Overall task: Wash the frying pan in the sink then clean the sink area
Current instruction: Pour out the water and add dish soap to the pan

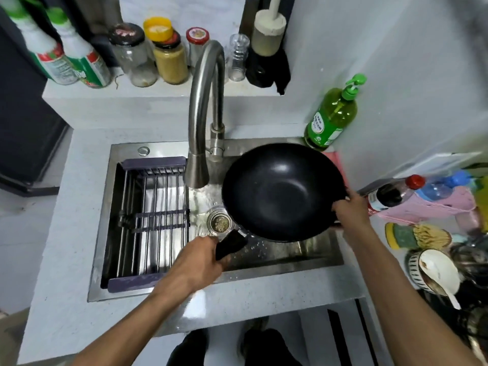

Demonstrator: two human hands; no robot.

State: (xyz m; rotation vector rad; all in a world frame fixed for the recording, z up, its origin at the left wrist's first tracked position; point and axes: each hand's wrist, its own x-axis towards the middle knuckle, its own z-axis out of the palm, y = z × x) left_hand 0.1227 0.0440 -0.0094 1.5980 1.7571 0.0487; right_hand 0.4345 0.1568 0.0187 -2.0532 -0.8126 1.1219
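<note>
Head view looks down on a black frying pan (280, 191) held over the right half of a stainless steel sink (290, 256), tilted so its dark inner bowl faces up toward the camera. The left hand (196, 262) is clenched around the pan's black handle (229, 244), which juts from the pan's lower left rim just in front of the round drain strainer (219, 222). The right hand (351, 207) grips the opposite rim, fingers curled over the pan's right edge with the thumb on the inner side. Between the two grips the pan hangs clear of the sink floor, its far rim reaching past the sink's back ledge. Left of the handle hand, a dark wire drying rack (148, 215) fills the sink's left half. Just beyond the handle grip, the curved steel faucet (204, 117) ends with its spout beside the pan's left rim, and water lies on the sink floor below it. Beyond the rim hand stands a green pump bottle of dish soap (331, 117) at the sink's back right corner. Right of the rim hand lies a red-capped dark sauce bottle (390, 194), and nearer, a green and yellow scrubbing sponge (401, 236) and a striped bowl (433, 270) holding a white spoon.
</note>
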